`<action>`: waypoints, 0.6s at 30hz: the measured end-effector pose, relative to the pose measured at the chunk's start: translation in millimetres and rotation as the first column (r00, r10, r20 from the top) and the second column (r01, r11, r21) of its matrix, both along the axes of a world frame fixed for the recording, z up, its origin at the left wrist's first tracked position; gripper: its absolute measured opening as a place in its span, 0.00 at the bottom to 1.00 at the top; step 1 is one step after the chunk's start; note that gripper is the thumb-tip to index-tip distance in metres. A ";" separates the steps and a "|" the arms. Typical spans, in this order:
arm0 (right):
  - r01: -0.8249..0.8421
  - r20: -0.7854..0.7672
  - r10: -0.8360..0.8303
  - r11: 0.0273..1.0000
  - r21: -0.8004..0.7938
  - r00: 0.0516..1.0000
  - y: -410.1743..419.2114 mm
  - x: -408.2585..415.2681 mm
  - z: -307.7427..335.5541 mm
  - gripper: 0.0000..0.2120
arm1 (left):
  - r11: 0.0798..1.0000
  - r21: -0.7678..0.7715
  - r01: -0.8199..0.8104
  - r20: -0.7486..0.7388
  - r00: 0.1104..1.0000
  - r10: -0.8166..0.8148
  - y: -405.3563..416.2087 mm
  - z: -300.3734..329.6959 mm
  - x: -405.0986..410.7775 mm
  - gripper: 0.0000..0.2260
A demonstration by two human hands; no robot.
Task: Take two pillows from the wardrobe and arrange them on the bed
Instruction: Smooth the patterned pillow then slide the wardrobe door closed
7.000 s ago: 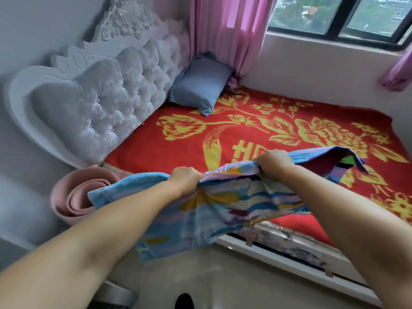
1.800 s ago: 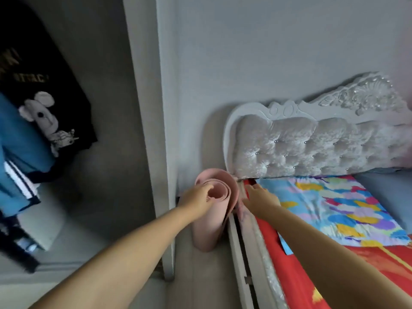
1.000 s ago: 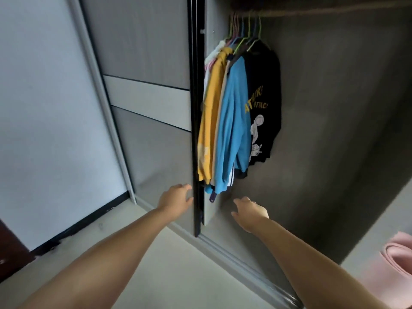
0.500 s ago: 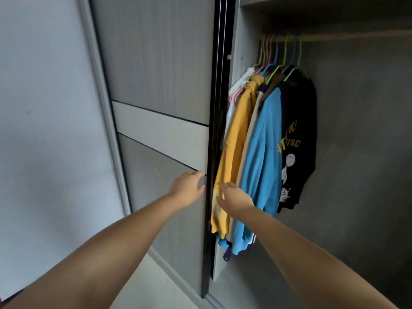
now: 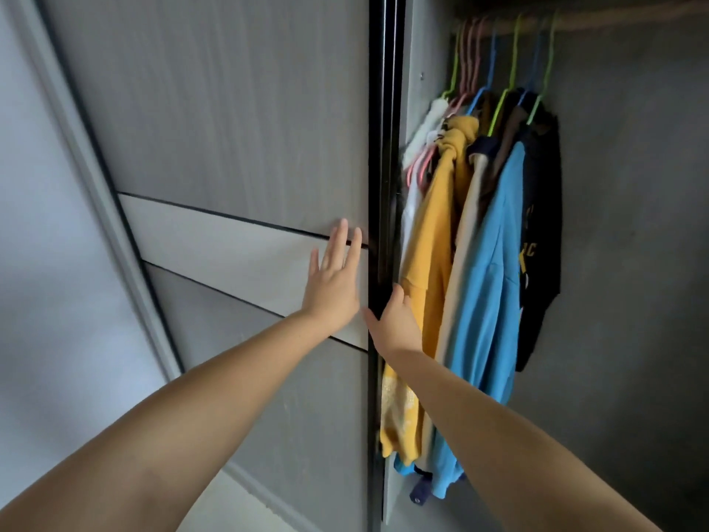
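My left hand (image 5: 333, 286), fingers straight, presses the wardrobe door (image 5: 230, 128) while my right hand (image 5: 391, 320) meets its edge, grip unclear, to slide it; no pillows show beside the shirts (image 5: 487, 282).

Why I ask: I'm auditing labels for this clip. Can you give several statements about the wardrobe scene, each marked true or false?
1. The left hand lies flat, with straight fingers, on the sliding door. True.
2. The right hand holds a pillow. False: no pillow shows anywhere. The hand is at the door's dark edge, next to the clothes.
3. The blue garment hangs to the right of the yellow garment. True.
4. The clothes lie folded on a shelf. False: they hang on coloured hangers from a rail.
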State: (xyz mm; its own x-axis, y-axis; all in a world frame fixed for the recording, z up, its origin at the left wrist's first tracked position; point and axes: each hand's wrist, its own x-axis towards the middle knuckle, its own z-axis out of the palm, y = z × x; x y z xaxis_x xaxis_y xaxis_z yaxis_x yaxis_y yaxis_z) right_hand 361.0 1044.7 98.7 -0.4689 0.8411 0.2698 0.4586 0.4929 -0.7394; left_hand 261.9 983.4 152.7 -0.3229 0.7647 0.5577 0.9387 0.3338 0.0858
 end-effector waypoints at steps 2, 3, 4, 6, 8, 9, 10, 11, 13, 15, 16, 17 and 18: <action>0.037 -0.031 -0.037 0.999 0.016 0.999 2.3 -6.9 -2.2 0.32 | 0.998 -0.033 0.061 -0.099 0.993 -0.064 4.1 -6.1 -15.3 0.42; 0.041 -0.028 -0.040 0.999 0.028 0.999 2.8 -9.0 -4.3 0.32 | 0.995 -0.042 0.090 -0.147 0.985 -0.095 6.3 -8.5 -22.1 0.42; 0.047 -0.025 -0.046 0.998 0.037 0.999 2.2 -9.6 -6.0 0.32 | 0.993 -0.040 0.113 -0.189 0.975 -0.119 8.3 -10.4 -26.7 0.41; 0.069 -0.020 -0.068 0.997 0.034 0.997 0.2 -10.0 -7.5 0.32 | 0.989 0.006 0.151 -0.245 0.959 -0.145 12.2 -13.4 -29.9 0.39; 0.097 0.008 -0.097 0.994 0.043 0.995 -1.8 -8.7 -7.7 0.32 | 0.979 0.065 0.195 -0.256 0.951 -0.172 16.2 -16.1 -26.7 0.37; 0.114 0.024 -0.116 0.992 0.056 0.993 -2.7 -7.1 -7.8 0.30 | 0.973 0.085 0.217 -0.259 0.947 -0.188 17.8 -17.3 -23.8 0.37; 0.136 0.039 -0.139 0.988 0.069 0.989 -3.8 -4.4 -7.7 0.28 | 0.966 0.102 0.236 -0.264 0.943 -0.203 19.2 -17.8 -20.9 0.37; 0.164 0.051 -0.169 0.983 0.085 0.984 -4.7 -0.9 -7.5 0.26 | 0.959 0.120 0.258 -0.272 0.937 -0.218 20.6 -17.6 -18.1 0.37; 0.208 0.085 -0.218 0.971 0.114 0.972 -6.7 8.8 -7.7 0.23 | 0.941 0.151 0.303 -0.293 0.923 -0.250 22.9 -16.6 -11.7 0.36; 0.233 0.117 -0.248 0.964 0.127 0.962 -8.6 22.3 -7.0 0.23 | 0.928 0.148 0.343 -0.321 0.904 -0.283 24.6 -15.9 -3.1 0.36; 0.244 0.126 -0.261 0.961 0.131 0.957 -9.3 30.1 -6.2 0.22 | 0.924 0.136 0.358 -0.343 0.892 -0.296 25.6 -15.7 2.1 0.36; 0.256 0.136 -0.274 0.957 0.134 0.952 -9.4 38.5 -6.0 0.22 | 0.921 0.121 0.370 -0.365 0.880 -0.305 26.6 -15.6 7.5 0.36; 0.271 0.148 -0.291 0.952 0.141 0.945 -9.0 47.5 -6.4 0.21 | 0.918 0.107 0.381 -0.385 0.868 -0.315 27.6 -15.1 13.0 0.37</action>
